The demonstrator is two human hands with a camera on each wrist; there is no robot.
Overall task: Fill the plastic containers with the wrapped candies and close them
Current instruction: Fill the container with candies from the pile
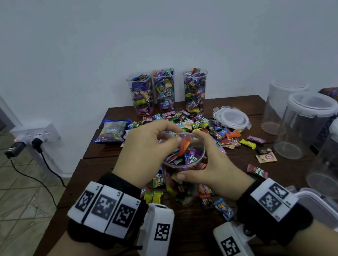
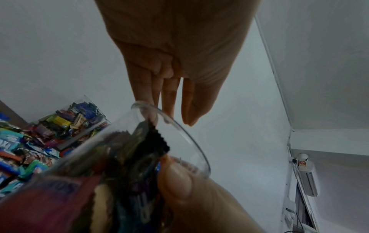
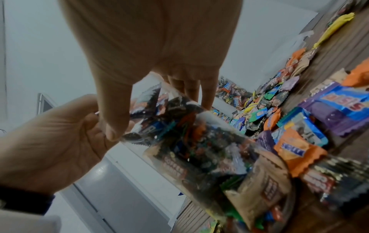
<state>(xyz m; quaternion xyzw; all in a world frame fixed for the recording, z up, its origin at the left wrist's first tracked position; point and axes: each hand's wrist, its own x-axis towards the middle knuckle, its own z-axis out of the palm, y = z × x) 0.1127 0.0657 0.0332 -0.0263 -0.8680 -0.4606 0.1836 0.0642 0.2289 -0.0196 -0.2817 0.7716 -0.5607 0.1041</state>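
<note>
A clear plastic container [image 1: 174, 186] stands mid-table, packed with wrapped candies almost to its rim. My right hand [image 1: 205, 166] grips its side, thumb in front and fingers round the far right wall. My left hand [image 1: 165, 137] hovers over the mouth, beside an orange candy [image 1: 184, 145] that sticks up. In the left wrist view the left hand's fingers [image 2: 169, 97] point straight down to the rim [image 2: 191, 141] onto a dark wrapper, with the thumb apart. The right wrist view shows my right hand [image 3: 149, 63], thumb pressed on the container [image 3: 199, 149].
Three filled, lidless containers [image 1: 164, 88] stand at the back wall. Loose candies [image 1: 198, 123] cover the table behind and around the hands. White lids [image 1: 231, 117] are stacked at right. Empty lidded containers [image 1: 310, 122] line the right edge. A candy bag [image 1: 110, 132] lies back left.
</note>
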